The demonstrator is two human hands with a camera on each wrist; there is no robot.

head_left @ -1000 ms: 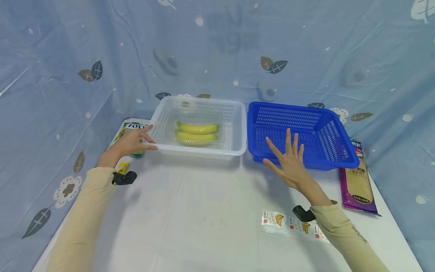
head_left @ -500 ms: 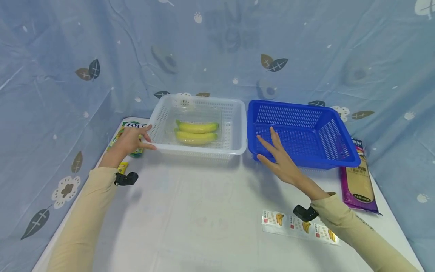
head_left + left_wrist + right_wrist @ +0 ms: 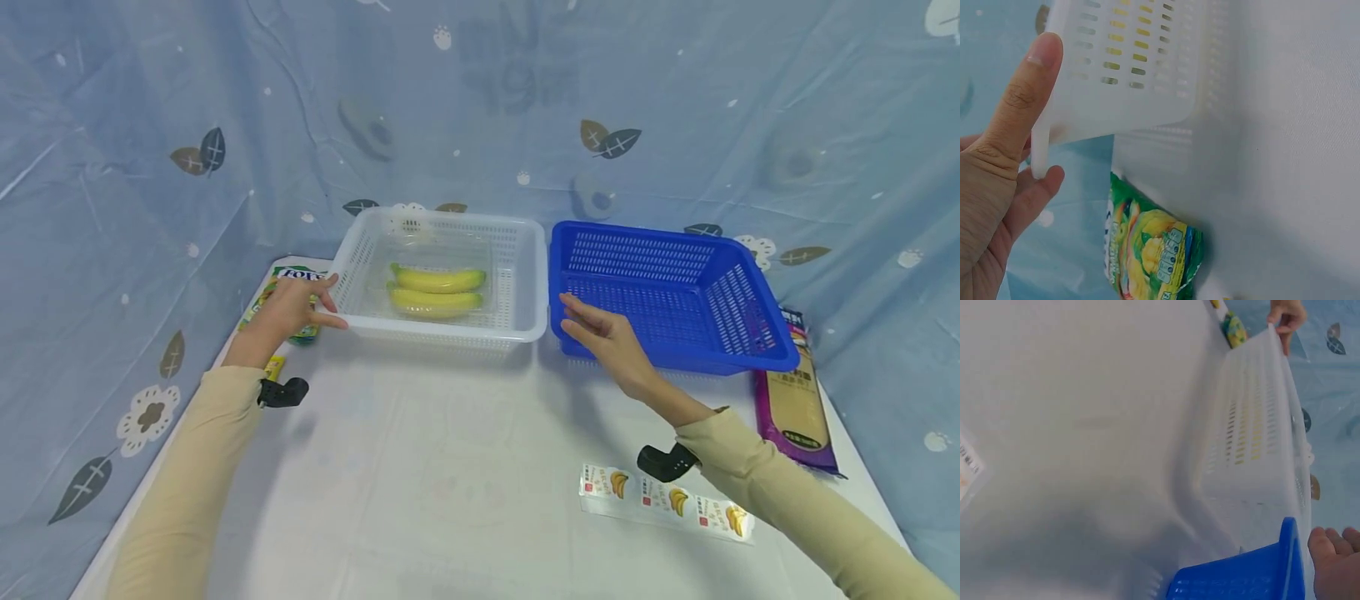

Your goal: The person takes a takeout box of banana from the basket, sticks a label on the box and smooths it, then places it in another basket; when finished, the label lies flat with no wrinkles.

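Observation:
My left hand (image 3: 281,312) holds the rim of a white plastic basket (image 3: 442,332) at its left front corner. In the left wrist view the thumb (image 3: 1025,87) lies across the rim with fingers on its other side. A clear pack with two yellow bananas (image 3: 435,303) lies in that basket. My right hand (image 3: 618,350) is at the left front corner of a blue plastic basket (image 3: 675,357), fingers loosely bent and holding nothing. The right wrist view has its fingertips (image 3: 1325,547) beside the blue rim (image 3: 1291,556); I cannot tell whether they touch.
A green snack bag (image 3: 303,335) and a small yellow packet (image 3: 273,367) lie at the left. A purple and gold bag (image 3: 795,400) lies right of the blue basket. A strip of banana-printed labels (image 3: 663,504) lies on the white table (image 3: 450,500).
My right hand has moved slightly left towards the blue basket's left corner, and its spread fingers have drawn together. My left hand keeps its hold on the white basket.

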